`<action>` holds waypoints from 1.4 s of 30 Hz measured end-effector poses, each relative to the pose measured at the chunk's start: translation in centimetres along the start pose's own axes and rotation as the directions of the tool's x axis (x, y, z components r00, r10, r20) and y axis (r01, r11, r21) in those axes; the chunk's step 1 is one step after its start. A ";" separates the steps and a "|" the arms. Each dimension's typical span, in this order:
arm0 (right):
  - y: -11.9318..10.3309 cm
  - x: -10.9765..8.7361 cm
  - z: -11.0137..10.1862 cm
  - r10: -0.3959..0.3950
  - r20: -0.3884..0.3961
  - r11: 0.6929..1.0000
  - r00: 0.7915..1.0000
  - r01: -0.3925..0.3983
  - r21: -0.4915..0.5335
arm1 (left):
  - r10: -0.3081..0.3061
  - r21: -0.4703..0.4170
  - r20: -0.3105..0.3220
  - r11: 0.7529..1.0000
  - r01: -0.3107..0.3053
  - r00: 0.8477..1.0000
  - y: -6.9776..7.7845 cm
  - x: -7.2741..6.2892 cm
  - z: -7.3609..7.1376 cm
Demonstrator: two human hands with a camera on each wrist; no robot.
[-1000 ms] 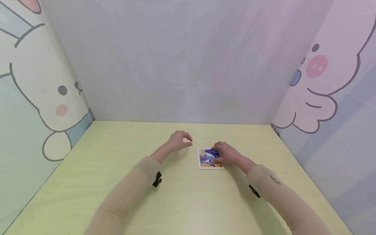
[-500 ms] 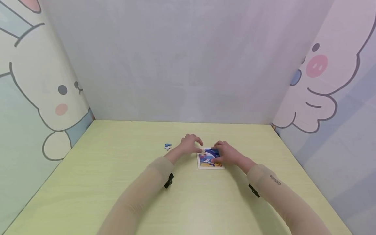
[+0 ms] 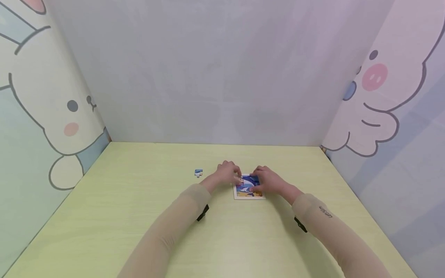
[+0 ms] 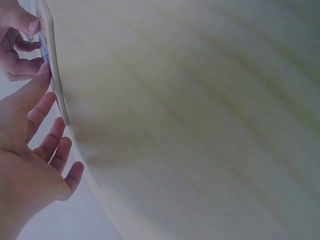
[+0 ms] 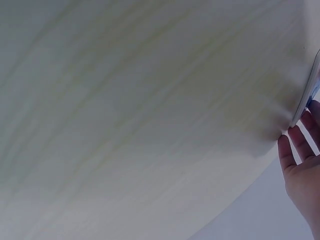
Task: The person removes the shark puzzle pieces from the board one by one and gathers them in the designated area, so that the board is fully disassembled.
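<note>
A small square jigsaw puzzle (image 3: 247, 189) with a white frame and a blue and orange picture lies on the table. My right hand (image 3: 269, 180) holds its right side, thumb on the picture and fingers at the far edge. At the upper left corner, my left hand (image 3: 227, 172) bends thumb and index finger down onto the picture. I cannot tell whether those fingertips pinch a piece. Seen edge-on in the left wrist view, the puzzle (image 4: 53, 60) has the left thumb (image 4: 44, 75) against its face. One loose puzzle piece (image 3: 198, 173), blue and white, lies left of the left hand.
The pale yellow table (image 3: 222, 239) runs to a grey back wall (image 3: 222, 77). Side walls with cartoon animals (image 3: 69, 104) close it in at left and right. Both forearms wear beige sleeves (image 3: 174, 224) with black straps near the wrists.
My left hand has moved right from beside the puzzle onto its upper left corner, uncovering the loose piece. Its thumb and index finger have drawn closer together since half a second ago. The right hand stays put.
</note>
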State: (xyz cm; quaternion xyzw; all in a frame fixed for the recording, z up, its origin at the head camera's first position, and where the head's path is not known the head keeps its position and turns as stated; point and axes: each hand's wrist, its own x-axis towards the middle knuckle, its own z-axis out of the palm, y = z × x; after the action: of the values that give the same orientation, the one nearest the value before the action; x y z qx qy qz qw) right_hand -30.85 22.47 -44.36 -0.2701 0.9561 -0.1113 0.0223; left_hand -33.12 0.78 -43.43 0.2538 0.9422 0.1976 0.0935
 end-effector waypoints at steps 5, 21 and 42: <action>0.2 0.0 0.1 -0.006 -0.006 1.000 1.000 0.006 0.004 | 0.000 0.003 0.006 1.000 0.000 1.000 0.1 0.1 0.2; 0.7 -0.2 0.4 -0.034 -0.044 0.999 0.998 0.034 0.019 | -0.019 -0.061 0.030 0.998 0.020 0.999 0.3 0.6 0.2; 0.4 -0.2 0.2 0.028 -0.049 0.996 0.998 -0.024 0.082 | 0.006 -0.156 -0.052 0.988 -0.014 0.999 0.4 1.0 0.6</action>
State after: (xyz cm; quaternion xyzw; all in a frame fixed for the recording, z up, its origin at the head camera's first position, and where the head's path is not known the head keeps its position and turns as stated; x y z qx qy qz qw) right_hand -30.87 22.82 -44.67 -0.2535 0.9545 -0.1568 0.0107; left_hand -33.67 1.81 -43.84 0.2451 0.9247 0.2777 0.0880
